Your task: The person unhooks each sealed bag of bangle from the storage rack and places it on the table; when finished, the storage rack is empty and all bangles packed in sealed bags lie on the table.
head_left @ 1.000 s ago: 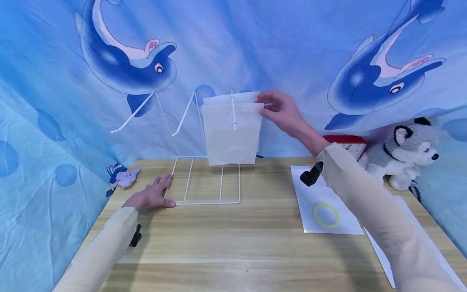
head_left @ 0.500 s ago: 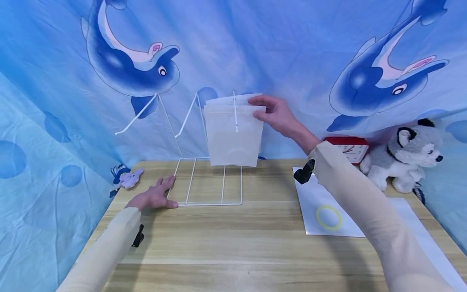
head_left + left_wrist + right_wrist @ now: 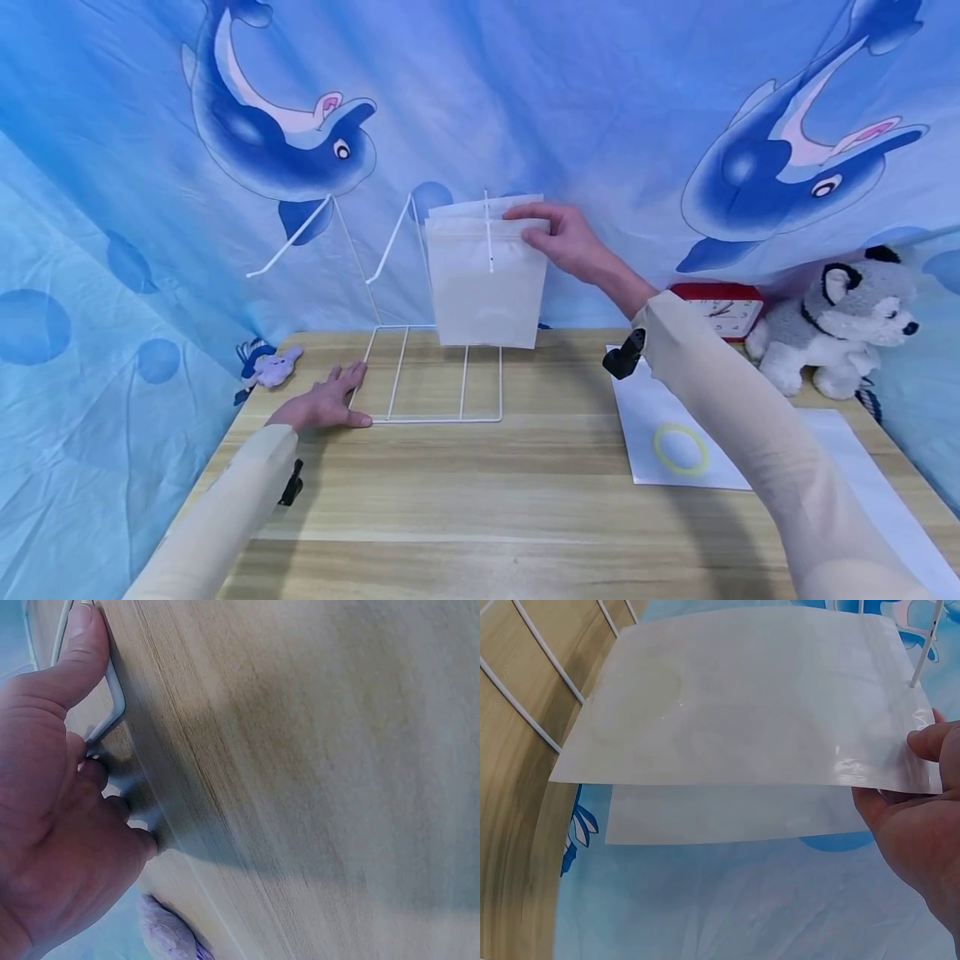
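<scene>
A white wire rack [image 3: 395, 375] with three slanting pegs stands at the back of the table. From its right peg [image 3: 489, 242] hangs a flat white zip bag [image 3: 487, 292], the peg passing through near its top edge. A second white bag [image 3: 727, 814] hangs behind it. My right hand [image 3: 566, 242] pinches the front bag's top right corner between thumb and fingers. Down at the rack's front left corner, my left hand [image 3: 322, 404] rests on the base, fingers spread over the side wire and thumb [image 3: 82, 652] along the front wire.
At the right lie flat white sheets, one with a yellow ring [image 3: 681, 449] on it. Behind them are a red clock [image 3: 720, 310] and a grey-and-white plush dog [image 3: 832, 325]. A small purple plush toy [image 3: 276, 367] lies back left. A blue dolphin curtain hangs behind.
My right hand has slid slightly left along the top of the front bag. The left hand has stayed on the rack's corner. The whole head view has shifted a little.
</scene>
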Action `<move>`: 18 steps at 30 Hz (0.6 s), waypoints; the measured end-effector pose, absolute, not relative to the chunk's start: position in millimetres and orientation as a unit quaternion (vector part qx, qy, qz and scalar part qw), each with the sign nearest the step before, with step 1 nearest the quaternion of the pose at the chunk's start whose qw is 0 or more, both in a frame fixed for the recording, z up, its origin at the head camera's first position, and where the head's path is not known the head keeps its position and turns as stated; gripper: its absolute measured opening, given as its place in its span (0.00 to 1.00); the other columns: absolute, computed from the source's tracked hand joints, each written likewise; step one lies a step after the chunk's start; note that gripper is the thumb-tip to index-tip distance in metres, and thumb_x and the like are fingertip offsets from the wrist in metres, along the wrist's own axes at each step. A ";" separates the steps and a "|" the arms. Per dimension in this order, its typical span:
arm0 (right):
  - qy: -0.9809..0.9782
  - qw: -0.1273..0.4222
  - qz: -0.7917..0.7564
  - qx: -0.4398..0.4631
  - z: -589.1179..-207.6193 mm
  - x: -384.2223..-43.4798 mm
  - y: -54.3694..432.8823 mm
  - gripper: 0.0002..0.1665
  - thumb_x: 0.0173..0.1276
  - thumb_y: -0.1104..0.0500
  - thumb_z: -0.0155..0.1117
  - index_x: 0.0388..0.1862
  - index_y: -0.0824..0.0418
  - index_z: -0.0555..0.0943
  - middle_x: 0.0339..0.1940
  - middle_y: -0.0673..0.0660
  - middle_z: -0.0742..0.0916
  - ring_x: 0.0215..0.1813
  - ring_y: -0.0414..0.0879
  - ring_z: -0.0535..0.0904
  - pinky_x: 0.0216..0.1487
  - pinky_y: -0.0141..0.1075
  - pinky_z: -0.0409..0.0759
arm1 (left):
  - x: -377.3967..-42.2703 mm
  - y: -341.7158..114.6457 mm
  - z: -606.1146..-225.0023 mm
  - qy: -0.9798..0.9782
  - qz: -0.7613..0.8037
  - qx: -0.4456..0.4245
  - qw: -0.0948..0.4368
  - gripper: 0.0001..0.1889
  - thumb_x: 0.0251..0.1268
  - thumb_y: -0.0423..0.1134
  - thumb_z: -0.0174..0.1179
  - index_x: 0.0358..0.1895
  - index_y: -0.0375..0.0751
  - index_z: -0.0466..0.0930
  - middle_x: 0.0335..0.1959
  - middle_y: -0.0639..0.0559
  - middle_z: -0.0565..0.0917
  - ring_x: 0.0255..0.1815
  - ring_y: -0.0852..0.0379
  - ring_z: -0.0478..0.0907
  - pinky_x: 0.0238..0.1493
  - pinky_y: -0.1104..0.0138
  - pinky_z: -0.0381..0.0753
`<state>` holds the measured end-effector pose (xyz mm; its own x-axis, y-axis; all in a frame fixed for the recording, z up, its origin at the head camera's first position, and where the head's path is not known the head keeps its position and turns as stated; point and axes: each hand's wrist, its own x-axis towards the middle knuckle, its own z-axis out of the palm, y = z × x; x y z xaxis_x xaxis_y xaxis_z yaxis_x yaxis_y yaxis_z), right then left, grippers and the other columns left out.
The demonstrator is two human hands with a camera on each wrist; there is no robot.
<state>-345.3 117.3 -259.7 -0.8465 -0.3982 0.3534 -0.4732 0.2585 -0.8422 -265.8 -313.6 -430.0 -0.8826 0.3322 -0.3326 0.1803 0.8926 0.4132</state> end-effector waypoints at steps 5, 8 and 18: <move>-0.792 0.031 0.545 0.275 -258.8 -341.1 118.9 0.19 0.77 0.66 0.56 0.64 0.60 0.81 0.69 0.53 0.76 0.28 0.53 0.76 0.28 0.33 0.72 | -267.1 -311.6 -431.5 0.952 0.192 0.133 0.201 0.59 0.60 0.52 0.71 0.79 0.27 0.38 0.79 0.28 0.39 0.76 0.24 0.31 0.68 0.29 0.36; -0.787 0.027 0.548 0.281 -258.5 -337.1 119.4 0.20 0.76 0.66 0.56 0.64 0.60 0.81 0.69 0.53 0.77 0.20 0.50 0.70 0.23 0.33 0.67 | -265.6 -309.2 -428.4 0.951 0.197 0.131 0.199 0.58 0.59 0.51 0.72 0.78 0.26 0.39 0.79 0.28 0.40 0.75 0.24 0.31 0.68 0.29 0.36; -0.785 0.031 0.540 0.301 -262.7 -321.1 122.5 0.19 0.77 0.65 0.56 0.64 0.60 0.81 0.67 0.54 0.79 0.13 0.43 0.57 0.17 0.33 0.58 | -263.3 -309.0 -428.4 0.952 0.196 0.129 0.198 0.58 0.59 0.50 0.72 0.78 0.26 0.40 0.78 0.28 0.40 0.75 0.24 0.31 0.68 0.30 0.36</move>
